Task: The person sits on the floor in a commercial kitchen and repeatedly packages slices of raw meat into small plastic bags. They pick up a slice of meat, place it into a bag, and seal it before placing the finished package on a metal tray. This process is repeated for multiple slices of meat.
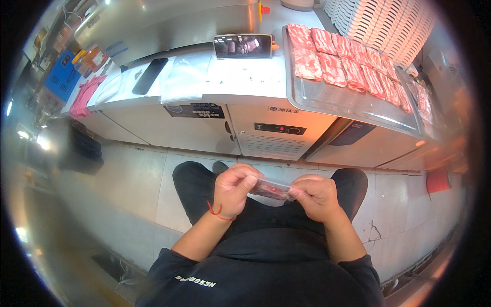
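Note:
Above my lap, a small clear plastic bag (271, 188) with reddish sliced meat inside is stretched between my two hands. My left hand (234, 188), with a red string bracelet on the wrist, pinches the bag's left upper corner between thumb and fingers. At the opposite corner, my right hand (315, 196) grips the edge in the same way. Whether the bag's mouth is sealed cannot be made out. Beyond, on the counter's right part, a metal tray (326, 96) carries two rows of folded meat slices (333, 69).
A phone (243, 46) propped sideways stands by the counter's back. Flat clear bags (186, 76), a dark phone (150, 76) and pink gloves (86, 96) lie leftward. Stacked white perforated trays (383, 27) rise behind the meat. Bagged meat (422, 101) lies right of the tray. A red container (438, 181) is on the floor.

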Demonstrator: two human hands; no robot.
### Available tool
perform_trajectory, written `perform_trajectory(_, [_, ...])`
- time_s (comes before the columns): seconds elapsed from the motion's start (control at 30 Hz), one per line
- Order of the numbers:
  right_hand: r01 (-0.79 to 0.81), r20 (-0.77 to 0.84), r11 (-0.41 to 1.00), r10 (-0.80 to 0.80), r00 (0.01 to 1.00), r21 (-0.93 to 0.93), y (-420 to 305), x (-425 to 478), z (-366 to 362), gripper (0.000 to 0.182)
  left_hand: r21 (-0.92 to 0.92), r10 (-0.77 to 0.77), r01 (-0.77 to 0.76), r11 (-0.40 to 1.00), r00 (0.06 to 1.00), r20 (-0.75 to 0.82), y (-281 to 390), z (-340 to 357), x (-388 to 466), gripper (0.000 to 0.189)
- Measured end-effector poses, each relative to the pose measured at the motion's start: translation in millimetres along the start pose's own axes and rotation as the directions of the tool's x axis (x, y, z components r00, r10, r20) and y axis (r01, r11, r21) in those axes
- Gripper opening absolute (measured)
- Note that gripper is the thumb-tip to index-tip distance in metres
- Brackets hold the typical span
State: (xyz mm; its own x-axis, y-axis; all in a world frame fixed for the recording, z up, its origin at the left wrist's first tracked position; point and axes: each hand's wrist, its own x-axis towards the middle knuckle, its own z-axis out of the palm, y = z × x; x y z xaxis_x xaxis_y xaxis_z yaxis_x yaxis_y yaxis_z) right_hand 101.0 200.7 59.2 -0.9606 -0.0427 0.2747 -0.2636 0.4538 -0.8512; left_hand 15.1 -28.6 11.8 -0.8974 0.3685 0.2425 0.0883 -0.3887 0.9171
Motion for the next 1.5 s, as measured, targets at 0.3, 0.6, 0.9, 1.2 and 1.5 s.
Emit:
perform_trajectory(0.3, [0.139, -0.006, 0.96, -0.145, 0.989, -0.245, -13, 23, 18, 0.021, 0.471, 0.115, -0.212, 0.856, 0.967, 0.227, 12, 11, 5, 0.009])
perform_trajectory(0.6, [0.13, 0.003, 0.983, -0.13, 0.991, -0.126, -9, 23, 31, 0.006, 0.47, 0.075, -0.167, 0.867, 0.975, 0.208, 12, 10, 0, 0.005])
perform_trajectory(0.9, [0.137, 0.041, 0.981, -0.133, 0.99, -0.138, -2, 25, 29, 0.008, 0.518, 0.13, -0.209, 0.829, 0.974, 0.184, 16, 14, -1, 0.005])
perform_trajectory(1.2, [-0.013, -0.004, 0.991, 0.012, 1.0, -0.137, 20, -7, 0, 0.006, 0.345, 0.027, -0.025, 0.938, 1.0, 0.0, 6, 3, -8, 0.008])
perform_trajectory(1.5, [-0.076, 0.192, 0.993, 0.057, 0.98, 0.088, 42, -30, -24, 0.088, -0.047, -0.197, 0.198, 0.979, 0.98, 0.038, 1, 16, -5, 0.019])
